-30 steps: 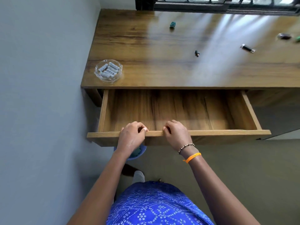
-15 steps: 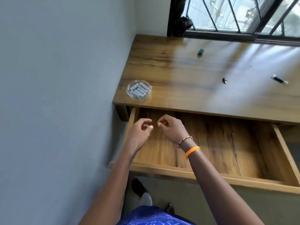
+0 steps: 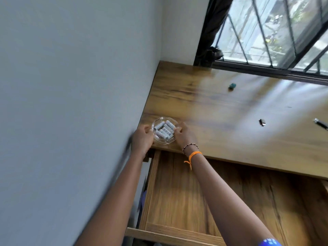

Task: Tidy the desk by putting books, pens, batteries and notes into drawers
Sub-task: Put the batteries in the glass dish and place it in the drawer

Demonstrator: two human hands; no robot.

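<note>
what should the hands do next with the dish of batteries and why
Probably lift the dish and bring it down into the open drawer. The left hand and right hand grip its opposite sides, it sits at the desk edge just above the drawer, and the batteries lie inside it.

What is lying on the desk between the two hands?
In the head view, the glass dish of batteries sits between the left hand and the right hand, which touch its opposite sides.
</note>
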